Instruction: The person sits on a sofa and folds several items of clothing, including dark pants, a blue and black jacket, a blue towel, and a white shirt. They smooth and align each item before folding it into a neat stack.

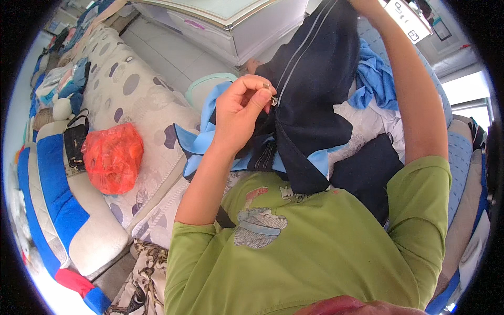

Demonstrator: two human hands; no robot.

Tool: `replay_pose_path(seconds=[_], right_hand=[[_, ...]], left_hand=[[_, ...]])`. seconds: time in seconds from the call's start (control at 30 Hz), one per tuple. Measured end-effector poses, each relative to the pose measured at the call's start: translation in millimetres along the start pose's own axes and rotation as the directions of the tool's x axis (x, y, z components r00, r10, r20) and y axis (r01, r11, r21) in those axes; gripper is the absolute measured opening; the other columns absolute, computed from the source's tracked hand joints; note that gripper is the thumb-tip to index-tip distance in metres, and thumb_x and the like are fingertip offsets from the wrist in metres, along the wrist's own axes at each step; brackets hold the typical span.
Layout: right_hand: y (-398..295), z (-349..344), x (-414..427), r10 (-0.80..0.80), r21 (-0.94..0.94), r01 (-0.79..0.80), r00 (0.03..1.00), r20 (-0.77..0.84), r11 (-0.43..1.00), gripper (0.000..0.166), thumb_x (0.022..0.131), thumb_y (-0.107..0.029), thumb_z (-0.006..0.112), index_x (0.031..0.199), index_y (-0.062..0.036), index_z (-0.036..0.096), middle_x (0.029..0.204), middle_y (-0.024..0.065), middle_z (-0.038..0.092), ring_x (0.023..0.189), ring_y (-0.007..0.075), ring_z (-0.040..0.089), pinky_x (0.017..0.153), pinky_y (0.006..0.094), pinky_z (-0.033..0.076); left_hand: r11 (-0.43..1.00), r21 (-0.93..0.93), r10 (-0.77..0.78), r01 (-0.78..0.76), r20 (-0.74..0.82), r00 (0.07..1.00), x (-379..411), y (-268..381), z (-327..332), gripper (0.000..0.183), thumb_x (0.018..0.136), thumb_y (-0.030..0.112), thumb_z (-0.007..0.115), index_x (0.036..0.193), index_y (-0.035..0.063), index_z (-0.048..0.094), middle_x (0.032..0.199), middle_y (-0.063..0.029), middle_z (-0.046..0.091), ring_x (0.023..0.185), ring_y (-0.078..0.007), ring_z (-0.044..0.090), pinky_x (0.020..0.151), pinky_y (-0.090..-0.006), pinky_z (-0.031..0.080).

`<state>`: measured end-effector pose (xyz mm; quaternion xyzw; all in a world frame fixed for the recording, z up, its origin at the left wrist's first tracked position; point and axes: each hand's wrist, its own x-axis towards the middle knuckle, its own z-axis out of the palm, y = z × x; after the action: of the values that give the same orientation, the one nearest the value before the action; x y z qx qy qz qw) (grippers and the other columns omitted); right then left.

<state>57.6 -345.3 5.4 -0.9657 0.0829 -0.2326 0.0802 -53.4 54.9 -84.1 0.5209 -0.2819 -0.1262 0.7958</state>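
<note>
A navy garment [315, 67] with two pale grey lines along it is stretched up and away from my lap. My left hand [240, 110] pinches a small metal piece, which looks like a zipper slider [274, 101], between thumb and forefinger at the lower end of those lines. At the top edge, my right hand [364, 4] is at the far end of the raised cloth; its fingers are cut off by the frame. Light blue fabric [189, 139] with dark trim lies bunched under my left wrist. A dark fabric corner [303, 173] hangs against my green shirt.
A red plastic bag [114, 157] and a black handbag [75, 141] sit on the sofa to my left. A blue cloth [372, 78] and another dark cloth [368, 169] lie to my right. Ahead stands a glass-topped table [232, 27], with a pale green-rimmed container [193, 86] nearer.
</note>
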Motion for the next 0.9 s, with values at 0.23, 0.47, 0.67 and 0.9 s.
replay_pose_path(seconds=[0.23,0.47,0.67,0.9], right_hand=[[-147,-34,-176,-0.202,0.395,0.028,0.89,0.409,0.918,0.044,0.078,-0.045,0.078,0.076,-0.0039,0.062,0.06,0.0027,0.054,0.056,0.0103,0.049,0.051,0.0291,0.043],[-149,-30,-263,-0.125,0.477,-0.048,0.938,0.324,0.878,0.02,0.08,-0.012,0.065,0.095,-0.0009,0.059,0.08,0.0188,0.062,0.074,0.0373,0.062,0.065,0.0417,0.048],[-140,-38,-271,0.061,0.777,-0.198,0.978,0.202,0.597,0.043,0.077,0.012,0.06,0.116,-0.0057,0.061,0.098,0.008,0.064,0.09,0.0247,0.062,0.078,0.0293,0.049],[-168,-22,-290,-0.188,0.294,0.144,0.974,0.13,0.945,0.028,0.075,-0.01,0.073,0.102,-0.0118,0.064,0.079,0.0095,0.053,0.064,0.0315,0.059,0.056,0.0408,0.049]], left_hand=[[0.93,-0.046,-0.367,0.364,-0.109,0.924,21,-18,13,0.015,0.092,0.016,0.067,0.094,0.0017,0.063,0.079,-0.0025,0.064,0.068,-0.0084,0.059,0.062,-0.0233,0.049],[0.885,0.217,-0.421,0.413,-0.012,0.907,45,-11,28,0.018,0.091,0.02,0.068,0.092,0.0024,0.064,0.079,-0.0023,0.064,0.065,-0.0083,0.058,0.058,-0.0217,0.048],[0.832,0.212,-0.53,0.512,0.038,0.847,54,-5,43,0.019,0.091,0.021,0.068,0.093,0.0023,0.064,0.079,-0.0029,0.064,0.066,-0.0084,0.059,0.058,-0.0223,0.049],[0.847,0.393,-0.456,0.356,0.196,0.868,49,-3,59,0.023,0.091,0.019,0.067,0.086,-0.0025,0.063,0.075,-0.0058,0.066,0.064,-0.0108,0.063,0.058,-0.0255,0.051]])
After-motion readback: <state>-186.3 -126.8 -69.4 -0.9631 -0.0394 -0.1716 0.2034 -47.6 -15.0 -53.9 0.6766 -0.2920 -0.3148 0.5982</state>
